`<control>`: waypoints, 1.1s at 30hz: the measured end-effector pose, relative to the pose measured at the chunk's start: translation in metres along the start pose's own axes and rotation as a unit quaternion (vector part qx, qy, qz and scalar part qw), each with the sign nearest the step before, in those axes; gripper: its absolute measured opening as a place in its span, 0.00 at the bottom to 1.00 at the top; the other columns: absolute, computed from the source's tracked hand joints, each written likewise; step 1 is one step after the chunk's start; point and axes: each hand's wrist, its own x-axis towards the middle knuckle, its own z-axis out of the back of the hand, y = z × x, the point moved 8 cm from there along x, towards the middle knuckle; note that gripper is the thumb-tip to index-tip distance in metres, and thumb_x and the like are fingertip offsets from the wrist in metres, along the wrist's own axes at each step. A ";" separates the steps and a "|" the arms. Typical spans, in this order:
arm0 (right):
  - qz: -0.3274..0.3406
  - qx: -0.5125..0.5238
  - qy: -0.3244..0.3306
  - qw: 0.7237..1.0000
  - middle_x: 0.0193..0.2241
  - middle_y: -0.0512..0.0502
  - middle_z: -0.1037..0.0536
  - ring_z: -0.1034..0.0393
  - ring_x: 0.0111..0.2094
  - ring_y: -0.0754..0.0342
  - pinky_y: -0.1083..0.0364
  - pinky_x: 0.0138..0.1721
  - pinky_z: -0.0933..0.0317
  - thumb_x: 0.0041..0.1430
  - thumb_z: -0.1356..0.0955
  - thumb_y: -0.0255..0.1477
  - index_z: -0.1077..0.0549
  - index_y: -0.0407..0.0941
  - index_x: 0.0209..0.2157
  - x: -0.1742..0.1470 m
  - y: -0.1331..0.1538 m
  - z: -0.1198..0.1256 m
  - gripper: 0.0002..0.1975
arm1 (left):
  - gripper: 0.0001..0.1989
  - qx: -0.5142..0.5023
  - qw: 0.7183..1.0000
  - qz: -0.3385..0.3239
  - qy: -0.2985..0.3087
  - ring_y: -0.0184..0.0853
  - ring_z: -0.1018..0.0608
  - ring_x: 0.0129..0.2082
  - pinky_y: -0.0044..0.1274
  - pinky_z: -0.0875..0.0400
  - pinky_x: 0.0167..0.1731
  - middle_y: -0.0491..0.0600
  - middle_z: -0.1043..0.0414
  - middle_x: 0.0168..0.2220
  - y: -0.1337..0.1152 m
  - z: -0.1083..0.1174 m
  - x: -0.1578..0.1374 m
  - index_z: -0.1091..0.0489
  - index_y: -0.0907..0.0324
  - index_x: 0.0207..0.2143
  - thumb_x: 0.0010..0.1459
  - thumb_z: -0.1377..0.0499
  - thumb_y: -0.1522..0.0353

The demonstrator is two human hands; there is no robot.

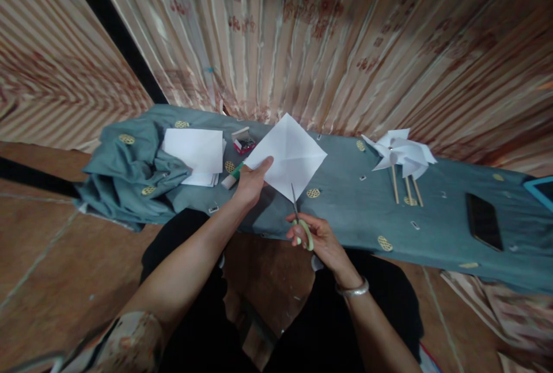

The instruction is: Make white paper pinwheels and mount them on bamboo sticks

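Observation:
A square sheet of white paper (294, 151) with faint creases is held up corner-on above the bench. My left hand (254, 180) pinches its left side, thumb on top. In my right hand (317, 234) is a pair of scissors (295, 207) with pale green handles. Their blades point up at the paper's bottom corner and overlap it; whether a cut has been made there I cannot tell. Just beside my left hand lies a green and white stick-shaped item (233, 176), partly covered by the hand. A small red open box (244, 143) of dark little pieces stands behind it.
A stack of white paper (196, 151) lies at the left near bunched cloth (125, 159). Paper pinwheels (404, 154) on wooden sticks rest to the right, then a dark phone (484, 221) and a blue-edged device (540, 191). A curtain (276, 33) hangs behind the cloth-covered bench (345, 211).

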 end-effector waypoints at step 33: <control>-0.008 0.023 -0.029 0.999 0.19 0.54 0.25 0.35 0.18 0.62 0.62 0.21 0.38 0.40 0.23 0.43 0.25 0.44 0.35 0.004 -0.001 0.003 0.23 | 0.19 0.003 1.000 0.006 0.007 0.34 0.24 0.25 0.24 0.27 0.23 0.52 0.22 0.31 0.004 -0.003 -0.005 0.26 0.63 0.33 0.38 0.31 0.62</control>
